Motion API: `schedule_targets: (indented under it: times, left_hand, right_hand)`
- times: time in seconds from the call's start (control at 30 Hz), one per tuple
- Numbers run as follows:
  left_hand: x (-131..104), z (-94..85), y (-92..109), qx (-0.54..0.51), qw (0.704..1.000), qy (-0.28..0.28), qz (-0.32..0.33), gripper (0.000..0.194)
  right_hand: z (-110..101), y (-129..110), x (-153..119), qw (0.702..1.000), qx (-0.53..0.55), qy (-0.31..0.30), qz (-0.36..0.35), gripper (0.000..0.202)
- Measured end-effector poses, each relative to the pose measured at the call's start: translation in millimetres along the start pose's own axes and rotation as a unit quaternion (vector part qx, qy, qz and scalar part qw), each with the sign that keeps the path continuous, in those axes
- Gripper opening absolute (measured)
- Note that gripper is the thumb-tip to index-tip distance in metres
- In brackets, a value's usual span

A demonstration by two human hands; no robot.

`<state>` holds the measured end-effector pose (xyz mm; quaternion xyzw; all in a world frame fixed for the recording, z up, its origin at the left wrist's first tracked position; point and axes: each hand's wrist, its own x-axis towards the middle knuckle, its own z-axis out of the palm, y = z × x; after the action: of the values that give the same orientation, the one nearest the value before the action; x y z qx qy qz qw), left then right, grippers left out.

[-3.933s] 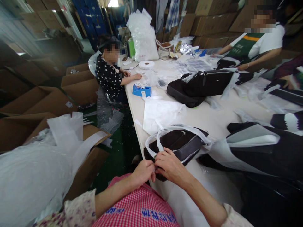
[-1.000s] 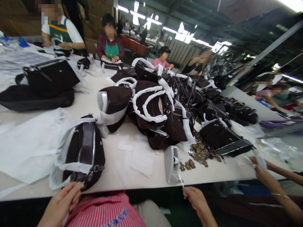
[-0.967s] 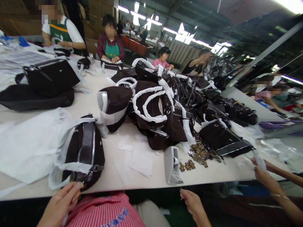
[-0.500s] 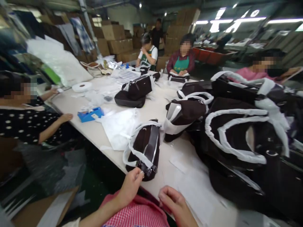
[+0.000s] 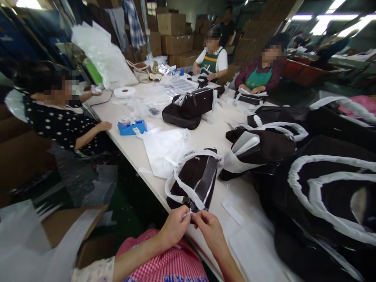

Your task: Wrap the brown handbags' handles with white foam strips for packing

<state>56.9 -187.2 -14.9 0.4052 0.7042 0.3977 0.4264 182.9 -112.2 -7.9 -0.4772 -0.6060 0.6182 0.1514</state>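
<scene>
Pinching at dark bag (image 5: 197, 178), near end: your left hand (image 5: 175, 224), right hand (image 5: 209, 227); held thing unclear | axis near-left to far-right | table edge (image 5: 154, 185) left, bare tabletop (image 5: 214, 137) far

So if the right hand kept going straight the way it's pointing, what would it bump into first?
Probably the left hand, which is right by the fingertips of the right hand. The dark bag is just beyond. I can't tell whether the hands already touch.
</scene>
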Motion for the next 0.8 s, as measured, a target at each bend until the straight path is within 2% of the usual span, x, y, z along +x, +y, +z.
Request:
schedule_targets:
  times: [0.27,0.37,0.43,0.53,0.67,0.8]
  left_hand:
    - [2.5,-6.1,-0.8,-0.003,0.999,-0.043,0.026,0.015]
    - [1.1,-6.9,0.9,-0.042,0.997,-0.056,0.026,0.012]
    - [1.4,-5.4,3.0,-0.112,0.992,-0.053,-0.023,0.018]
    - [3.9,-1.6,6.9,-0.19,0.971,-0.035,-0.141,0.025]
    - [6.9,1.1,12.2,-0.195,0.954,-0.05,-0.221,0.024]
    - [9.1,-0.7,17.7,-0.2,0.935,-0.07,-0.283,0.024]
  right_hand:
    - [0.8,-0.4,1.1,1.0,-0.014,0.014,0.002,0.039]
    - [1.1,0.8,0.7,1.0,-0.015,0.018,0.005,0.04]
    - [2.1,2.4,-0.7,1.0,-0.015,0.022,0.011,0.04]
    - [2.7,4.5,-4.5,0.999,0.0,0.02,0.032,0.039]
    - [1.4,5.4,-10.5,0.996,0.044,-0.006,0.075,0.036]
    - [6.7,6.9,-14.1,0.994,0.068,0.017,0.082,0.03]
